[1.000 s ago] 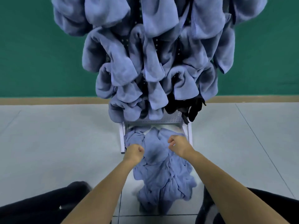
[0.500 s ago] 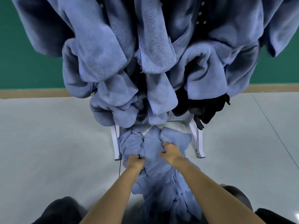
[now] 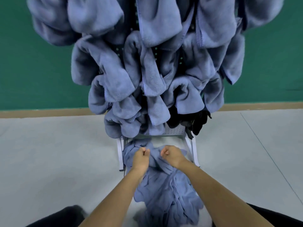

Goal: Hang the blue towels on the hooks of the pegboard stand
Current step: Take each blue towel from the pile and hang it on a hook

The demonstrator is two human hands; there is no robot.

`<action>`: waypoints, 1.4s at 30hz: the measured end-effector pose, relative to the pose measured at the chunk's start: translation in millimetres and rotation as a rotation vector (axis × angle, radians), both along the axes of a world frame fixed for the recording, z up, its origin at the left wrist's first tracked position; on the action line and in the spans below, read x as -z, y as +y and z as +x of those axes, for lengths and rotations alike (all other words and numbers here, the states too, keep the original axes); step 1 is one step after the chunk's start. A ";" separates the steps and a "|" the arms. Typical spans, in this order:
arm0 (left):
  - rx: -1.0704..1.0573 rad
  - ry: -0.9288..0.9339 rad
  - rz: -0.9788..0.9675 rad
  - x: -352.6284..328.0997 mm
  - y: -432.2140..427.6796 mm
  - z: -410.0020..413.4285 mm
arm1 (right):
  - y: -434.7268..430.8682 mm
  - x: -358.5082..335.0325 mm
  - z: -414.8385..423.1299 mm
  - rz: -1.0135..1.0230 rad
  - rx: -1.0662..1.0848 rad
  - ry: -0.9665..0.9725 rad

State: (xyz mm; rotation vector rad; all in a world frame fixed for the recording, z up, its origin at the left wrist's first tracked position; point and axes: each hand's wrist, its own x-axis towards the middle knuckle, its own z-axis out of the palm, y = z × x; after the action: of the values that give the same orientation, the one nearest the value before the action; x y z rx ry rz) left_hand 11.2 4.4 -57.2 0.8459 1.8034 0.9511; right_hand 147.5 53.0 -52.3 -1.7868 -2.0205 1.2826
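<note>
1. L hand (image 3: pixel 141 158) is making a tight fist, fingers gripping fabric at the top of the blue towel pile (image 3: pixel 165 194).
2. R hand (image 3: pixel 171 156) is fisted the same way just beside it, w/ bunched cloth between them.
3. Pile is lying on the floor (image 3: pixel 57 153) at the foot of the pegboard stand (image 3: pixel 176 129).
4. Hung towels (image 3: pixel 114 76) are covering most of the board; a black cloth (image 3: pixel 199 122) is hanging lower R.

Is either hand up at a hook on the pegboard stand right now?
No, the left hand and the right hand are both down at the towel pile on the floor, fingers curled into its fabric.
</note>
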 end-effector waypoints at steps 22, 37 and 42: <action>0.597 0.076 0.485 -337.4 -66.8 -25.1 | -79.4 -295.1 42.1 0.604 -0.173 0.359; 0.623 -0.157 0.403 -286.9 -63.3 -38.5 | -78.0 -282.6 38.0 0.291 -0.249 0.293; 0.686 -0.052 0.390 -289.6 -59.6 -27.3 | -79.4 -290.9 30.0 0.265 -0.357 0.304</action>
State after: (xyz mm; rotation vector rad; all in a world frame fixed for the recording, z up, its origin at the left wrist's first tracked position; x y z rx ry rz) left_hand -16.0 -55.2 232.4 1.5376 1.1481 0.8515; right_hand 177.5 -26.4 238.6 -1.0795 -2.2617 1.2089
